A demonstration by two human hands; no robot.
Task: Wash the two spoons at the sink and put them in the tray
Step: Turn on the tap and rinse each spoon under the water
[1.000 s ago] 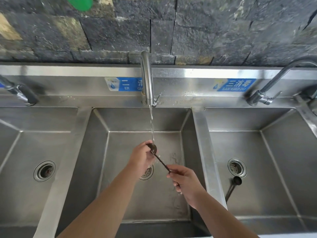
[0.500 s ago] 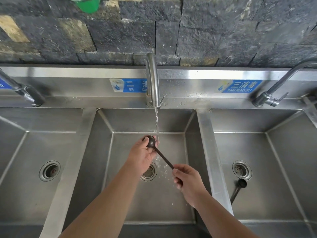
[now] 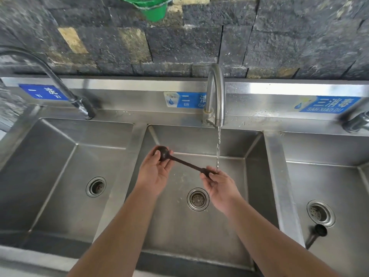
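Observation:
A dark long-handled spoon (image 3: 184,162) is held level over the middle basin (image 3: 199,232). My left hand (image 3: 156,172) cups its round bowl with curled fingers. My right hand (image 3: 218,182) pinches the end of the handle, right under the thin stream of water (image 3: 218,150) from the middle tap (image 3: 216,96). The spoon's bowl sits to the left of the stream, out of the water. A second dark spoon (image 3: 316,234) lies on the floor of the right basin, just below its drain. No tray is in view.
Three steel basins stand side by side, with a left basin (image 3: 50,186) and a right basin (image 3: 339,176), each with a drain and a tap. Blue labels line the backsplash. A green bucket (image 3: 151,7) hangs on the stone wall above.
The spoon's bowl has moved left out of the water stream and the handle end now sits under it. My view has turned to the left, showing more of the left basin.

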